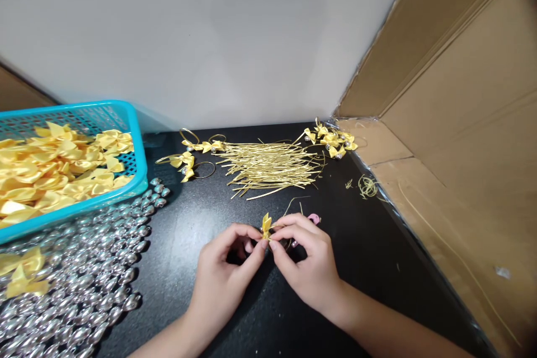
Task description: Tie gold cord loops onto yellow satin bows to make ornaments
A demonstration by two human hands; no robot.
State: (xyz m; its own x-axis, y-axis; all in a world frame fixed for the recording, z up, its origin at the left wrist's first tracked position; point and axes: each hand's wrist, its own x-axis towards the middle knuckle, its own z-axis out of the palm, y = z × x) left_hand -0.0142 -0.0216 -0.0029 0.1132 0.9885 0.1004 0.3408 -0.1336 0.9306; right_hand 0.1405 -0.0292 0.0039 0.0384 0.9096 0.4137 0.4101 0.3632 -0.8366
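A small yellow satin bow (266,224) stands upright between my two hands over the black table. The thumb and fingertips of my left hand (229,268) pinch it at its base. My right hand (308,251) is closed at the bow's other side, its fingertips on a thin gold cord by the bow; the exact grip is partly hidden. Thin gold strands show behind and under the right hand. A pink-handled tool (314,218) lies behind that hand, mostly covered, so its kind is unclear.
A blue basket (140,165) of yellow bows stands at left. Silver beads (84,274) spread before it, with loose bows (27,274) on top. Cut gold cords (272,168) lie ahead, flanked by bows on looped cords (184,162) and more (333,140). Cord scraps (368,185) lie right, beside cardboard (461,140).
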